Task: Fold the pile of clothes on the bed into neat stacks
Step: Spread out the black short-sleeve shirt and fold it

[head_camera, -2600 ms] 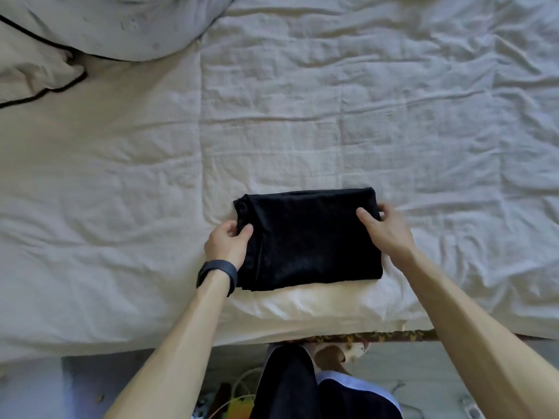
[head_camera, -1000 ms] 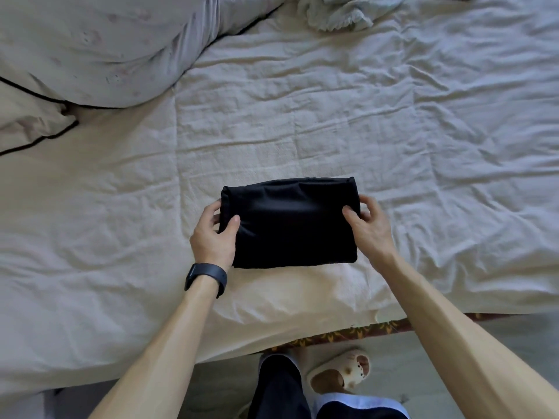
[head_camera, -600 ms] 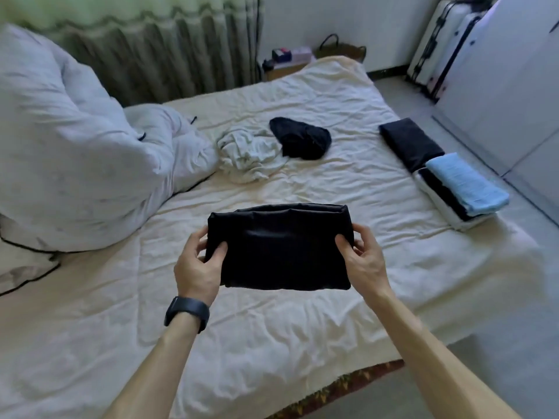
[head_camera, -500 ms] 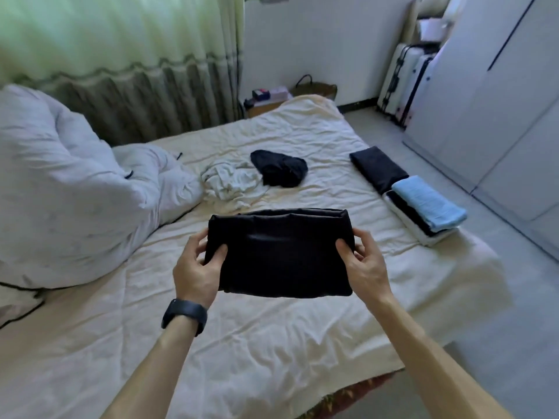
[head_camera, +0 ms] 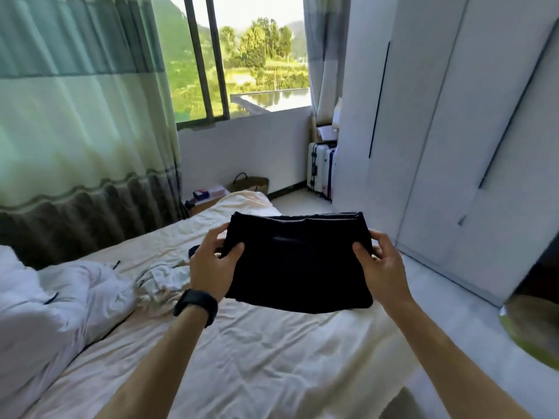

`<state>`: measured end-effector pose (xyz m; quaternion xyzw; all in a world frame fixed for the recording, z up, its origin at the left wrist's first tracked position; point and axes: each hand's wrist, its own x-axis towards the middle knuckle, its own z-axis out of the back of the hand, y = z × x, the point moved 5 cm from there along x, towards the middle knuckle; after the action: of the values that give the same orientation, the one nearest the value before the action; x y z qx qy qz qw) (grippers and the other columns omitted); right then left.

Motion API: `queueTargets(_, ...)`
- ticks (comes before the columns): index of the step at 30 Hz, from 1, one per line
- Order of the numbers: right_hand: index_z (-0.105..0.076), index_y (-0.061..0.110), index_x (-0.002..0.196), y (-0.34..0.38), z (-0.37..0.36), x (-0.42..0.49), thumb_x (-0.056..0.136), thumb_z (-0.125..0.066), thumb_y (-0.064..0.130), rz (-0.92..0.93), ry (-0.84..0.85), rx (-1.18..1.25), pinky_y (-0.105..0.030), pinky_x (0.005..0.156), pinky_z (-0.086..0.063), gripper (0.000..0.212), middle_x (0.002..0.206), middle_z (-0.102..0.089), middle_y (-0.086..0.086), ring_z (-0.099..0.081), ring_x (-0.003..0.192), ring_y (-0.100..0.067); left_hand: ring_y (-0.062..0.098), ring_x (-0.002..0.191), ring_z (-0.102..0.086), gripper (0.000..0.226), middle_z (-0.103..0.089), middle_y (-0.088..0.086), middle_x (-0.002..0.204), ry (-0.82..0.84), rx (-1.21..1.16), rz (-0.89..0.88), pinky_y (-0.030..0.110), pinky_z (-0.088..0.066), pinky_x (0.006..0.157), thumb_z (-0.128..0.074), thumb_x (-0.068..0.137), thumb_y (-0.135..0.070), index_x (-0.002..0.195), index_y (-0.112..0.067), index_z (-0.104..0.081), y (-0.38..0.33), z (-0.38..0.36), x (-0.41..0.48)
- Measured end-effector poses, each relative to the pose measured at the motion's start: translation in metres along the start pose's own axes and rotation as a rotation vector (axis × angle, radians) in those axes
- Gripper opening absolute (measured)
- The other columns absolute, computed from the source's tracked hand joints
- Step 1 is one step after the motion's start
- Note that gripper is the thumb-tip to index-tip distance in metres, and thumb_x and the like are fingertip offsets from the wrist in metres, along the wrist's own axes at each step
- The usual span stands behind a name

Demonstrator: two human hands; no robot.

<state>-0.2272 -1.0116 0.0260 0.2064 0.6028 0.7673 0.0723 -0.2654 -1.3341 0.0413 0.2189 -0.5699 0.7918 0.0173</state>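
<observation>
- Green-and-grey striped curtain [head_camera: 84, 131]: hung at far left, beside the window.
- Rumpled white duvet [head_camera: 60, 303]: lay heaped on the left of the cream-sheeted bed [head_camera: 257, 358].
- Crumpled white garment [head_camera: 163, 276]: lay unfolded on the sheet, just beyond the left wrist.
- Left hand [head_camera: 211, 267]: gripped the left edge of the folded black fabric garment [head_camera: 299, 264], thumb on top, fingers curled behind.
- Folded black fabric garment: was held flat in the air above the bed, between both hands.
- Right hand [head_camera: 381, 267]: pinched the right edge, thumb on top.
- White hard-shell suitcase [head_camera: 317, 167]: stood upright by the far wall.
- White wardrobe doors [head_camera: 453, 146]: lined the right side.
</observation>
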Motion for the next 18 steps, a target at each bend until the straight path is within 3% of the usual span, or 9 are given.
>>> queueTargets(5,-0.057,0.066,0.092,0.008,0.049,0.056,0.098,-0.065,0.032,0.019,-0.082,-0.007,-0.021,0.069,-0.047,0.036,0.096,-0.069,0.01,-0.068,0.082,-0.004,-0.014,0.095,-0.061,0.048,-0.064,-0.041,0.095,0.075,-0.01,-0.101,0.011,-0.046,0.073,-0.076,0.087,-0.02,0.108,-0.059,-0.056,-0.043,-0.067,0.041)
queueTargets(7,-0.056,0.066,0.092,0.007,0.066,0.08,0.098,-0.065,0.031,0.016,-0.112,-0.018,-0.02,0.068,-0.047,0.036,0.096,-0.068,0.013,-0.068,0.082,0.0,-0.01,0.097,-0.062,0.044,-0.061,-0.045,0.099,0.1,-0.041,-0.117,0.016,-0.049,0.078,-0.076,0.087,-0.019,0.113,-0.051,-0.061,-0.048,-0.096,0.058)
queueTargets(10,-0.057,0.059,0.099,-0.002,0.096,0.117,0.098,-0.065,0.031,0.017,-0.157,-0.035,-0.021,0.071,-0.048,0.029,0.098,-0.069,0.011,-0.068,0.089,-0.005,-0.007,0.097,-0.064,0.041,-0.062,-0.044,0.1,0.124,-0.085,-0.151,0.022,-0.051,0.082,-0.076,0.086,-0.017,0.117,-0.042,-0.065,-0.055,-0.147,0.087)
queueTargets(15,-0.06,0.051,0.103,-0.019,0.149,0.182,0.098,-0.065,0.029,0.029,-0.257,-0.075,-0.028,0.078,-0.051,0.023,0.096,-0.07,0.005,-0.069,0.091,-0.015,-0.008,0.093,-0.066,0.045,-0.069,-0.032,0.095,0.209,-0.158,-0.164,0.013,-0.052,0.079,-0.077,0.085,-0.014,0.109,-0.05,-0.063,-0.07,-0.245,0.134)
queueTargets(18,-0.061,0.05,0.106,-0.034,0.183,0.221,0.098,-0.065,0.029,0.034,-0.304,-0.098,-0.038,0.084,-0.056,0.022,0.097,-0.071,0.004,-0.07,0.091,-0.016,-0.003,0.09,-0.068,0.044,-0.072,-0.023,0.095,0.246,-0.193,-0.14,0.024,-0.054,0.084,-0.078,0.084,-0.014,0.11,-0.047,-0.065,-0.071,-0.307,0.158)
